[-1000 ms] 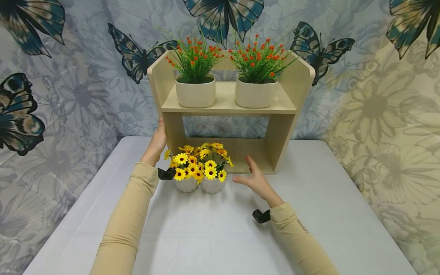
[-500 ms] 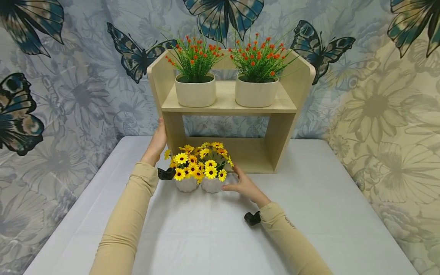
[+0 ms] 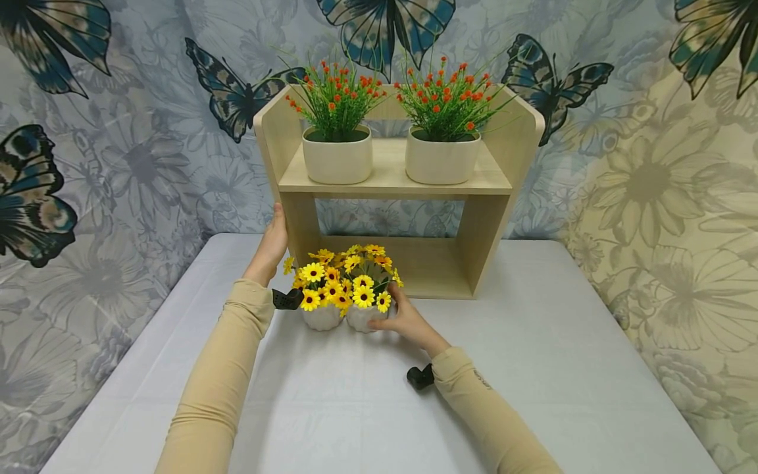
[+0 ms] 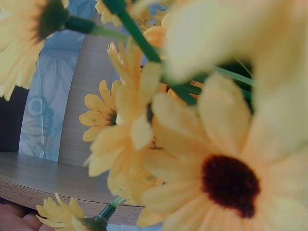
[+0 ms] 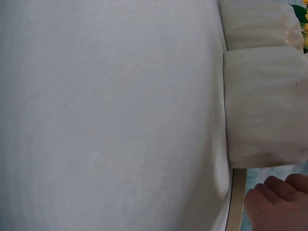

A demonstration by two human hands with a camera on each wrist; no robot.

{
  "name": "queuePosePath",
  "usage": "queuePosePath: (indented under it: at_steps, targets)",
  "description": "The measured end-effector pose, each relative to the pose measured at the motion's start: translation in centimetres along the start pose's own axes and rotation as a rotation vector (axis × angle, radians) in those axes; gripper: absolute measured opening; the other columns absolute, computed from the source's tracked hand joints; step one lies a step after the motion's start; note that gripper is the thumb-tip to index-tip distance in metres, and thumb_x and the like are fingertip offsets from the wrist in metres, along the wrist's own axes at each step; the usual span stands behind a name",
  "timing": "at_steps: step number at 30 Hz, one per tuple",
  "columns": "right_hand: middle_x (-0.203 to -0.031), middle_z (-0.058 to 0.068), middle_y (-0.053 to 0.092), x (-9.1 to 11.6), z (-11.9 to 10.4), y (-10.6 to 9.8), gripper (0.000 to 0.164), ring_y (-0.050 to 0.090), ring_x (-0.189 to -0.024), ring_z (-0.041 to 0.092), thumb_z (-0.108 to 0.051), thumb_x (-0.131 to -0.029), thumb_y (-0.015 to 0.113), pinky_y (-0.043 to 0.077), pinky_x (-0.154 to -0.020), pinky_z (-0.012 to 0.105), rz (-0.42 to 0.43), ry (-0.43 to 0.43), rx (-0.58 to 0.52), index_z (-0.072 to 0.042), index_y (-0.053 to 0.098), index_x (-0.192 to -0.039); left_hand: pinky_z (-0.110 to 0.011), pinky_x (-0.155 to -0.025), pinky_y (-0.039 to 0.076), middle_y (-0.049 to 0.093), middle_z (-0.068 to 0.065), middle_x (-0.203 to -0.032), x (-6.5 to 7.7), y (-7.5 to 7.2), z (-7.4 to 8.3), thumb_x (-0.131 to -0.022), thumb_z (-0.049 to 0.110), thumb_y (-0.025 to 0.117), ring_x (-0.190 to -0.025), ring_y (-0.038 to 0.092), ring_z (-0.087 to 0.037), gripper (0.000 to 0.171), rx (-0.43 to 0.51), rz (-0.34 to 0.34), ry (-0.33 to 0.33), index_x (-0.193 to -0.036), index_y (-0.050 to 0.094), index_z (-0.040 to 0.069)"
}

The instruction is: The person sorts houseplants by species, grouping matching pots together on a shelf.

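Observation:
Two small white pots of yellow daisies stand side by side on the table, the left pot (image 3: 322,320) and the right pot (image 3: 358,319). My right hand (image 3: 410,325) is at the right pot, its thumb overlapping the pot's front and its fingers by the right side. In the right wrist view a narrow gap shows between the hand (image 5: 276,202) and the nearer white pot (image 5: 264,106). My left hand (image 3: 269,247) rests against the outer left side of the wooden shelf (image 3: 393,192). Yellow daisies (image 4: 192,187) hide most of the left wrist view.
Two cream oval planters, one left (image 3: 337,161) and one right (image 3: 443,161), hold orange-red flowers on the upper board. The lower compartment's floor (image 3: 429,266) lies behind the daisies. A white cloth covers the table (image 3: 331,408). Butterfly-patterned fabric (image 3: 136,151) hangs behind.
My right hand has moved left from beside the pots to the right pot, its thumb coming in front of it. The left hand, shelf and pots have stayed put.

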State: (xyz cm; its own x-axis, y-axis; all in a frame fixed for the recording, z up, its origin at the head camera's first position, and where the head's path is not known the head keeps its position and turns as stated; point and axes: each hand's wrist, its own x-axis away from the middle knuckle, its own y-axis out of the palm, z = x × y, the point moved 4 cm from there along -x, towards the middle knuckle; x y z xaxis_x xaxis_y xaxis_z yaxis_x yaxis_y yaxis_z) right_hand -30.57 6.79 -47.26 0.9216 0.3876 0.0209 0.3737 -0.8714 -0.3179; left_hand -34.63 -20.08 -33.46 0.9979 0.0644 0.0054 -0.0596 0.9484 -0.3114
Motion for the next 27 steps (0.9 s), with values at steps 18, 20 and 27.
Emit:
queuePosePath:
  at_steps: [18, 20, 27]
  targets:
    - [-0.15, 0.024, 0.006, -0.6, -0.7, 1.4, 0.118, 0.013, -0.135, 0.037, -0.024, -0.072, 0.082, 0.018, -0.106, 0.052, 0.013, 0.046, -0.076, -0.002, -0.007, -0.147, -0.053, -0.107, -0.001, -0.006, -0.008, -0.154, 0.0, 0.1, -0.1, -0.08, 0.076, 0.005, -0.137, -0.007, -0.03, 0.089, -0.011, 0.002, -0.023, -0.149, -0.004, 0.019]
    - [-0.151, 0.02, 0.01, -0.6, -1.0, 1.5, 0.115, 0.014, -0.136, 0.034, -0.019, -0.072, 0.083, 0.016, -0.107, 0.05, 0.004, 0.006, -0.1, -0.003, -0.003, -0.148, -0.053, -0.107, -0.001, -0.006, -0.008, -0.154, 0.0, 0.1, 0.0, -0.081, 0.076, 0.005, -0.137, -0.007, -0.03, 0.089, -0.01, 0.001, -0.021, -0.149, -0.004, 0.02]
    - [-0.145, 0.016, 0.031, 0.1, -2.9, 1.8, 0.1, 0.03, -0.131, 0.031, -0.004, -0.074, 0.079, 0.023, -0.105, 0.046, 0.002, -0.113, -0.157, -0.002, 0.01, -0.147, -0.052, -0.107, -0.002, -0.007, -0.008, -0.153, 0.0, 0.0, 0.0, -0.081, 0.075, 0.005, -0.137, -0.008, -0.029, 0.089, -0.013, 0.0, -0.009, -0.149, -0.004, 0.018]
